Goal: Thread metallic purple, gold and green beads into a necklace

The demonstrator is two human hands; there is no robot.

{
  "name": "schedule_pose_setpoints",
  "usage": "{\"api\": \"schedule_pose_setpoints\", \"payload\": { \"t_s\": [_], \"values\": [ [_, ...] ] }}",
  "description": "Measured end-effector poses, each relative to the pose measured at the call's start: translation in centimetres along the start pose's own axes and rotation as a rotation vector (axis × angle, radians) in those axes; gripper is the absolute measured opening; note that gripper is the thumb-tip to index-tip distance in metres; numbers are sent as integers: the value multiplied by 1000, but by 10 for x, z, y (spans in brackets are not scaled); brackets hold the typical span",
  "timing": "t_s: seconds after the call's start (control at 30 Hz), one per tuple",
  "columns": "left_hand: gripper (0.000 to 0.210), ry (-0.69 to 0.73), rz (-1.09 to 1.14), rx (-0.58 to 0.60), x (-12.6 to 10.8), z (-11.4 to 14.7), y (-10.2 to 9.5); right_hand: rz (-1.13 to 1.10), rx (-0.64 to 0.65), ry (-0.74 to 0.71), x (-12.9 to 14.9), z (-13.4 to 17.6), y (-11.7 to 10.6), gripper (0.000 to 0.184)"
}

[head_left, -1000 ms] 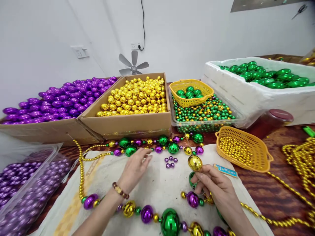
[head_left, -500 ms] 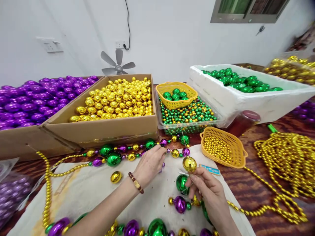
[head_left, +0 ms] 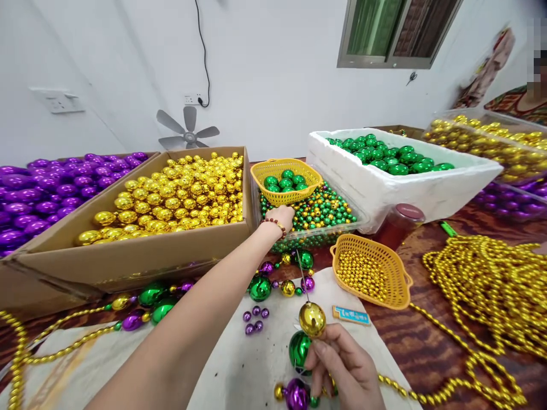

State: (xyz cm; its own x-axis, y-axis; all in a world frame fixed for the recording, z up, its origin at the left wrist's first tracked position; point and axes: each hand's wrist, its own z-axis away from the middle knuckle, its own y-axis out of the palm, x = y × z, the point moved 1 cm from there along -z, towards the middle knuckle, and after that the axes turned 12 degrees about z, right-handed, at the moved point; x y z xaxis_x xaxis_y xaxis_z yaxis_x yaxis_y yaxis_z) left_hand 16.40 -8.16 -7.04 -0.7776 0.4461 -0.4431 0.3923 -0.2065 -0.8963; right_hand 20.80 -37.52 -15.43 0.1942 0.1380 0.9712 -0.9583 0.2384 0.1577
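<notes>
In the head view, a worker's right hand [head_left: 348,364] pinches a gold bead [head_left: 312,319] at its fingertips, a needle [head_left: 303,276] rising from the top, while the left hand [head_left: 280,217], its finger grip impossible to tell, reaches over small mixed beads [head_left: 327,208] beyond.

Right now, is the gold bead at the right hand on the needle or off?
On: the needle sticks up from the top of the gold bead, above the right hand.

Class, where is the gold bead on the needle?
In the head view, the gold bead is low, right of centre, in the right hand, just above a green bead.
</notes>
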Motion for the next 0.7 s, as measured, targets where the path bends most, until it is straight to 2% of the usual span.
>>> {"api": "schedule_pose_setpoints", "payload": {
  "t_s": [0.13, 0.23, 0.3, 0.37, 0.43, 0.5, 0.53, 0.6, 0.7],
  "values": [
    [26, -16, 119, -25, 0, -2, -2, -3, -20, -10, 0, 1, -2, 34],
    [16, 24, 271, -123, -8, 23, -12, 1, -32, -24, -1, 3, -4, 31],
    [17, 70, 391, -158, -12, 57, -19, 17, -32, -45, -1, 4, -5, 30],
    [23, 94, 601, -127, -8, 101, -21, 51, -2, -64, 0, 4, -4, 30],
    [25, 16, 1207, -45, 4, 147, -19, 107, 63, -79, 1, 4, -2, 29],
    [25, -120, 1604, -27, 21, 189, -14, 180, 133, -97, 3, 4, 1, 30],
    [24, -181, 1732, -46, 29, 206, -11, 218, 161, -108, 3, 4, 3, 30],
    [23, -260, 1895, -106, 42, 231, -6, 281, 197, -125, 3, 5, 7, 29],
    [23, -325, 2047, -172, 54, 249, -2, 367, 242, -150, 1, 8, 11, 29]
  ]
}}
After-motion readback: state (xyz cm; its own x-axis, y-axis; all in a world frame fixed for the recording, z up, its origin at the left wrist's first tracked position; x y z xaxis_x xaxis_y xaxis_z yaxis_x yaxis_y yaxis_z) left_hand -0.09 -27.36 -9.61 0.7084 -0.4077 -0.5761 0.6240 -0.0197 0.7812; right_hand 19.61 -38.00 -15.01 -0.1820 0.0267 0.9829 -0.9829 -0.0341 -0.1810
